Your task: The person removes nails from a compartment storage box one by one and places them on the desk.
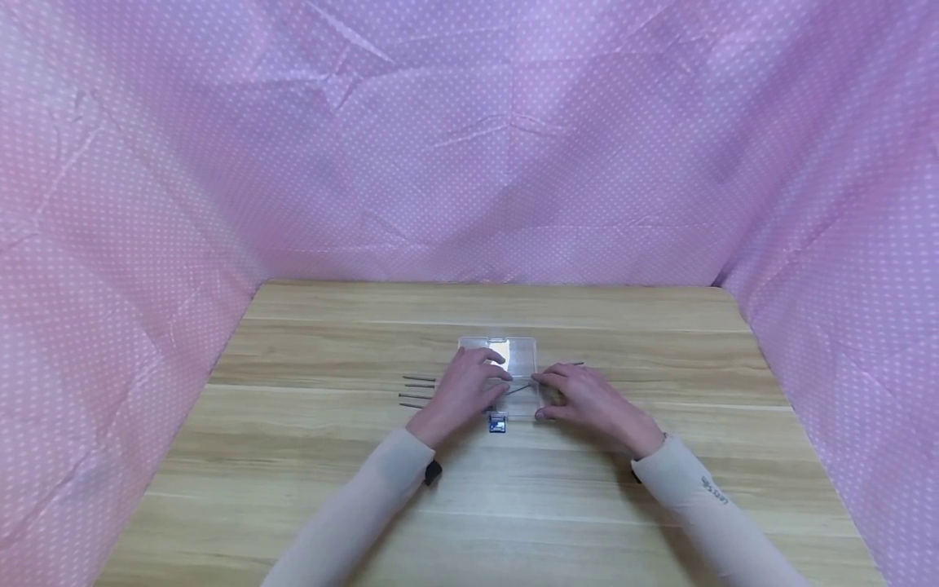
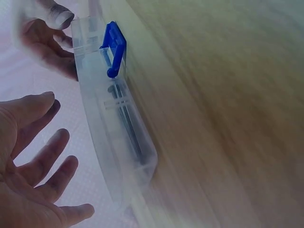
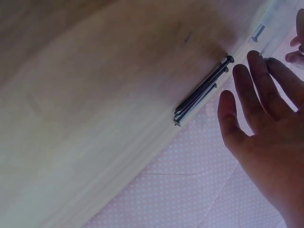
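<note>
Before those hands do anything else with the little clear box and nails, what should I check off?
1. Latch undone: ok. The blue latch is swung outward from the box.
2. Lid out of the way: ok, it seems. The lid appears folded back, away from the person.
3. Left hand free: ok. The left hand has its fingers spread, holding nothing.
4. Right hand firmly steadying the box: cannot tell. The right hand is at its right side; any pressure doesn't show.
5. No nails outside: not ok. Left-side nails and right-side nails lie beside the box.
</note>
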Tool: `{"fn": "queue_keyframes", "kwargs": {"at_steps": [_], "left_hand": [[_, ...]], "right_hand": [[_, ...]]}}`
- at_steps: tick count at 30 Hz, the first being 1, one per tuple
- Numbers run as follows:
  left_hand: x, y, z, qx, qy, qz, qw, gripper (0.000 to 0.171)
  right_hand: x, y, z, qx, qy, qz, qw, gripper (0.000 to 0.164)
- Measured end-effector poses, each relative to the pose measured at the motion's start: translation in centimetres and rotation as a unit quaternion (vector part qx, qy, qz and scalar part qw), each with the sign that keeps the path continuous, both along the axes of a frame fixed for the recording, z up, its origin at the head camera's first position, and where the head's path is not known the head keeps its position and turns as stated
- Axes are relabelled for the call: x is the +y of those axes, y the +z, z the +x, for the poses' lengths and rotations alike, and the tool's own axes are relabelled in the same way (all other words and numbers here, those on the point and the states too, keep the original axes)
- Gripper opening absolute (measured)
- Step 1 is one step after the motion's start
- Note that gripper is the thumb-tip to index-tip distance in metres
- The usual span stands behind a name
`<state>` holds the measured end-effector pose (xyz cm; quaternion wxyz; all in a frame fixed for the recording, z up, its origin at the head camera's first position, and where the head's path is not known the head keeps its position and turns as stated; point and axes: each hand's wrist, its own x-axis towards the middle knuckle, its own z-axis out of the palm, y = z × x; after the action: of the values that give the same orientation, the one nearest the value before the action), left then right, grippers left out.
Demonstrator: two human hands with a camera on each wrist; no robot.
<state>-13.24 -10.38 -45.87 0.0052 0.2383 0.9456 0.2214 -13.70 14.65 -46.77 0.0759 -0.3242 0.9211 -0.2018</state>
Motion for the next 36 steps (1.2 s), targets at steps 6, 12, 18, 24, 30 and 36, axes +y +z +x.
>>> {"fn": "queue_keyframes", "kwargs": {"at_steps": [6, 12, 18, 24, 30, 36], "left_hand": [[0.9, -0.4, -0.7, -0.007, -0.01, -0.009, 0.9999, 0.011], [1.4, -0.8, -1.3, -0.017, -0.016, -0.018, 0.9996, 0.011], [1.6, -1.4, -2.0, -0.017, -0.021, -0.027, 0.9993, 0.01], [1.6, -1.9, -2.3, -0.005, -0.032, -0.048, 0.9983, 0.009], [1.6, -1.9, -2.5, 0.005, -0.046, -0.071, 0.9964, 0.009], [1.5, -1.7, -2.7, 0.014, -0.06, -0.089, 0.9941, 0.01]], "right_hand": [[0.0, 0.0, 0.0, -0.009, -0.004, -0.002, 1.0, 0.063], [0.0, -0.1, -0.1, -0.008, -0.004, -0.007, 1.0, 0.063], [0.0, -0.2, -0.1, -0.001, -0.001, -0.006, 1.0, 0.062], [0.1, -0.3, -0.1, 0.006, 0.007, -0.011, 1.0, 0.063], [0.1, -0.4, -0.2, 0.004, 0.005, -0.011, 1.0, 0.064], [0.1, -0.4, -0.1, 0.008, 0.009, -0.011, 1.0, 0.062]]}}
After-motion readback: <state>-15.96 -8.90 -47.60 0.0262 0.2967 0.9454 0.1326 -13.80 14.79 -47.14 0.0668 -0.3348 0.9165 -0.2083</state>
